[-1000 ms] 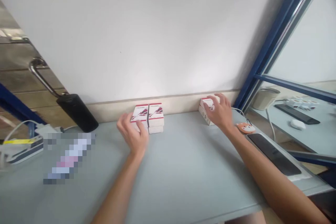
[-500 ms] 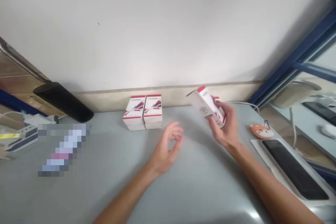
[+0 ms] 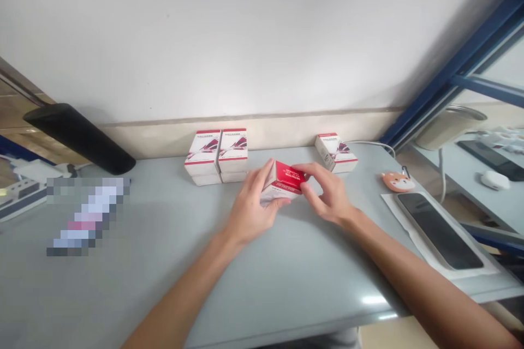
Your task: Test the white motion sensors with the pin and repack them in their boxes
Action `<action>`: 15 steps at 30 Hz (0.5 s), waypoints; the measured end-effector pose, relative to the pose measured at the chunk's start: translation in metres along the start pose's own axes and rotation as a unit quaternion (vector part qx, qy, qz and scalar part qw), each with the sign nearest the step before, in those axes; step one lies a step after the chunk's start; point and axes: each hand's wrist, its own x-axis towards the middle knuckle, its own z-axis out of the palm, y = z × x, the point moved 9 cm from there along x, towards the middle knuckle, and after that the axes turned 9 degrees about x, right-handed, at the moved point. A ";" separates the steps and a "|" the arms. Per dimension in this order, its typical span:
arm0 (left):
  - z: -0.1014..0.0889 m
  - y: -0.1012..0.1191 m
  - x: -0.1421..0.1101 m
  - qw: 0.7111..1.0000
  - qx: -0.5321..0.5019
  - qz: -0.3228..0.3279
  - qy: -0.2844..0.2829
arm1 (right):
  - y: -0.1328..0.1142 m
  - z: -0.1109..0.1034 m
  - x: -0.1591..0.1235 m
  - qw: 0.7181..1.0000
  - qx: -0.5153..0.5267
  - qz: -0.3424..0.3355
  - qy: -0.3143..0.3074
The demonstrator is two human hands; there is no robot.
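Observation:
Between my hands, over the middle of the desk, is a small white carton (image 3: 282, 192) with a red end that reads "DETECTOR". My left hand (image 3: 251, 208) wraps round its left side, fingers behind and thumb in front. At the right corner of the red end, the thumb and fingertips of my right hand (image 3: 329, 193) pinch the carton's edge. Two side-by-side stacks of matching cartons (image 3: 203, 150) stand just behind my left hand. Another carton (image 3: 336, 152) sits by the wall, beyond my right hand.
A phone (image 3: 440, 229) lies on a white sheet at the right, below an orange animal-face pouch (image 3: 397, 181). A black cylindrical object (image 3: 82, 139) leans at the left, near a blurred-out patch (image 3: 88, 215). The wall (image 3: 262, 38) bounds the back, and a blue frame (image 3: 442, 73) stands at right.
The carton has moved from my right hand, at the right, to the middle, where my left hand now grips it too. Its red end has turned up into view.

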 end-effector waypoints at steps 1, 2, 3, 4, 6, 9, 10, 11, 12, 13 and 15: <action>0.000 0.000 0.000 1.000 0.015 0.008 -0.001 | -0.001 0.001 0.000 1.000 -0.007 0.000 -0.002; -0.001 0.001 0.000 1.000 0.025 0.015 -0.004 | 0.000 0.000 -0.001 1.000 -0.005 0.013 0.006; -0.001 0.003 0.001 0.999 0.033 0.029 -0.009 | 0.004 -0.003 -0.001 0.999 0.001 0.041 0.030; -0.001 0.006 0.001 0.998 0.040 0.051 -0.012 | 0.009 -0.008 -0.002 0.995 0.014 0.079 0.067; -0.006 0.021 0.000 0.991 0.054 0.122 -0.001 | 0.023 -0.019 -0.006 0.973 0.056 0.166 0.149; -0.013 0.045 -0.006 0.966 0.112 0.232 0.019 | 0.041 -0.011 -0.008 0.937 0.154 0.271 0.160; -0.012 0.051 -0.007 0.958 0.138 0.252 0.008 | 0.046 -0.003 -0.007 0.927 0.181 0.298 0.138; -0.010 0.055 -0.008 0.951 0.161 0.265 -0.008 | 0.049 0.004 -0.007 0.918 0.200 0.323 0.113; -0.009 0.057 -0.008 0.945 0.178 0.272 -0.024 | 0.051 0.012 -0.007 0.912 0.212 0.339 0.087; -0.008 0.059 -0.008 0.943 0.188 0.273 -0.034 | 0.051 0.016 -0.006 0.911 0.214 0.344 0.070; -0.010 0.060 -0.008 0.942 0.194 0.270 -0.038 | 0.045 0.012 -0.005 0.927 0.194 0.309 0.089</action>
